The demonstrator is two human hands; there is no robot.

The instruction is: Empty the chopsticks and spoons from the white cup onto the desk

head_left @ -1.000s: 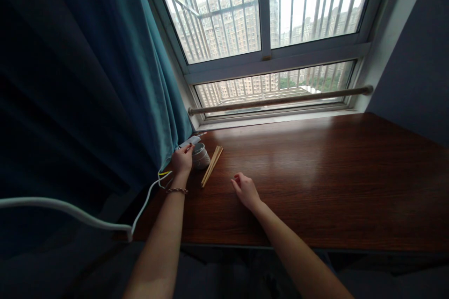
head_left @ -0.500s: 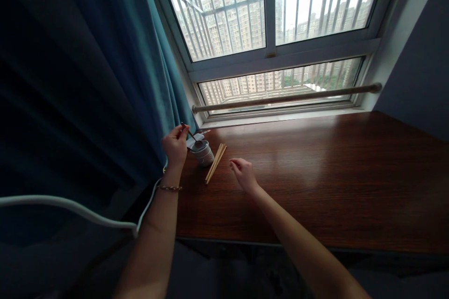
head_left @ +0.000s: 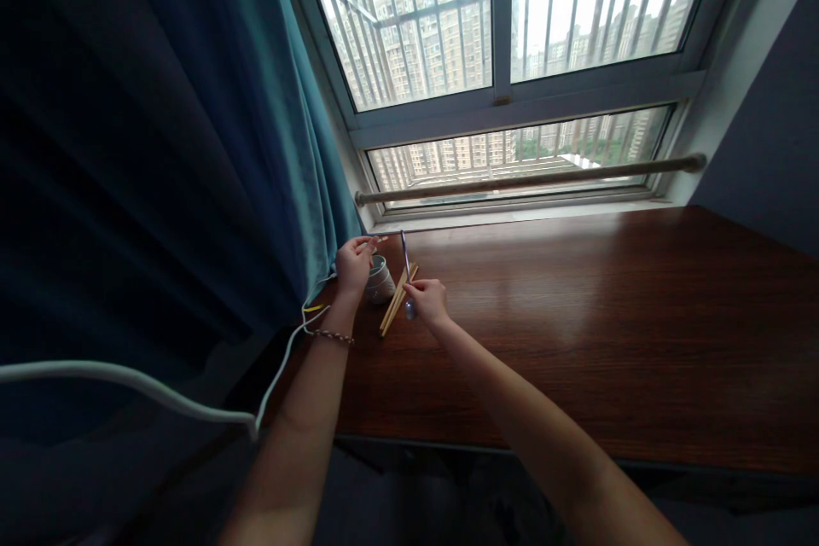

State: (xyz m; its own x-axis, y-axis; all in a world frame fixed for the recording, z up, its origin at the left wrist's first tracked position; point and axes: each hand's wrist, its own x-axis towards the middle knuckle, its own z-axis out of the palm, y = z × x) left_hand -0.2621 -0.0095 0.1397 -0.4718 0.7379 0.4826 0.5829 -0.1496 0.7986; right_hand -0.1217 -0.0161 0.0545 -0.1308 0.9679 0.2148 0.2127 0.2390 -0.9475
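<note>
Now, spoon (head_left: 405, 260) upright in right hand (head_left: 427, 299) fingers, beside cup (head_left: 380, 280).

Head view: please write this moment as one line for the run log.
left hand: at small cup | right hand: holds spoon upright | chopsticks: flat on wooden table, beside cup

Curtain (head_left: 192, 128), left of frame: teal. Desk (head_left: 576, 333), centre right: reddish-brown wood grain, glossy. Cup (head_left: 380, 281), centre: pale grey-white. Sticks (head_left: 397, 300) beside it: light tan. Cable (head_left: 128, 380), lower left: white. Wall (head_left: 768, 136), right: grey-blue.
</note>
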